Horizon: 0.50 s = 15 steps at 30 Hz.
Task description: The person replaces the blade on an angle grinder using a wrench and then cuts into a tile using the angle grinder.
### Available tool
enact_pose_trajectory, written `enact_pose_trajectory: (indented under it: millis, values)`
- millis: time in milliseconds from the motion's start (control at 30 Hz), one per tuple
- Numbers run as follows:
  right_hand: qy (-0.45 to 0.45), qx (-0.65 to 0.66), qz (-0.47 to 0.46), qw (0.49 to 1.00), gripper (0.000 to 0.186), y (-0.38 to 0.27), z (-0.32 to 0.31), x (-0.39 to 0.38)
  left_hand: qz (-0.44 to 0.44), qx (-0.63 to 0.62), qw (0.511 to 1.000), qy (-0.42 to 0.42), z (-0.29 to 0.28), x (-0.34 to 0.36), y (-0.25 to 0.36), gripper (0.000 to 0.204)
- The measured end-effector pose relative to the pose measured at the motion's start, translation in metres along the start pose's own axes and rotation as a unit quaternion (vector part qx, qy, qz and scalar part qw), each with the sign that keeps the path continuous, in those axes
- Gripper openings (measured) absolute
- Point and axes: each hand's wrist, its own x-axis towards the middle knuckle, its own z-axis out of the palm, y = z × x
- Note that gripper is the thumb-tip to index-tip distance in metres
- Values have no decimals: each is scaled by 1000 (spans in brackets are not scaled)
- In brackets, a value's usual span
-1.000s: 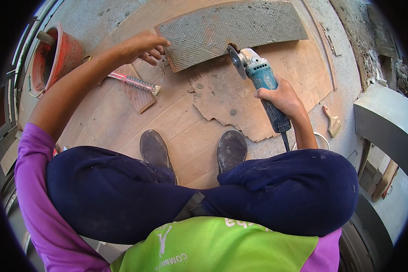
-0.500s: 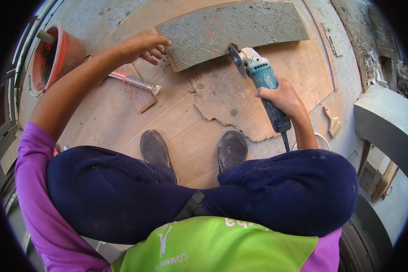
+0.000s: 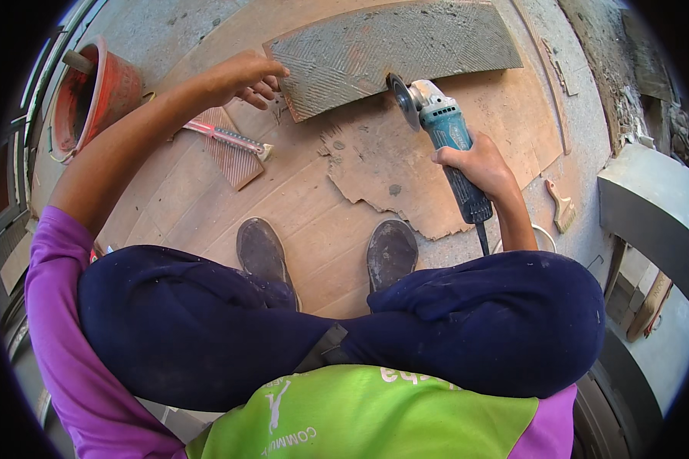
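My left hand [image 3: 253, 80] rests at the left end of a tile [image 3: 452, 38] coated with ridged grey mortar, index fingertip on it, other fingers loosely bent and apart. My right hand [image 3: 478, 164] grips a teal-and-black angle grinder [image 3: 450, 134], whose disc [image 3: 402, 99] is at the tile's near edge, by a dark notch. A broken, jagged sheet [image 3: 398, 176] lies beneath the grinder. A utility knife [image 3: 226, 135] lies across a small ridged brown piece [image 3: 237, 168] below my left forearm.
A red bucket [image 3: 119, 88] with a handle sticking out stands at the left. A paintbrush [image 3: 561, 203] and a white cable [image 3: 543, 233] lie to the right, near a grey block [image 3: 643, 199]. My shoes [image 3: 260, 249] are on wood-look flooring [image 3: 168, 214]. A narrow strip [image 3: 540, 57] lies at the back right.
The grinder and my right hand have shifted very slightly. My left hand and the tile look the same.
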Motion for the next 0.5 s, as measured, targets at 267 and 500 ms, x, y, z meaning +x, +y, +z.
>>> enact_pose_trajectory:
  millis: [267,500]
  values:
    - [1,12,-22,1000,59,-5,1,0,0,1,1000,9,3,-3,1,62]
    - [14,14,-17,1000,55,-3,4,1,-2,-5,1000,4,1,0,-2,62]
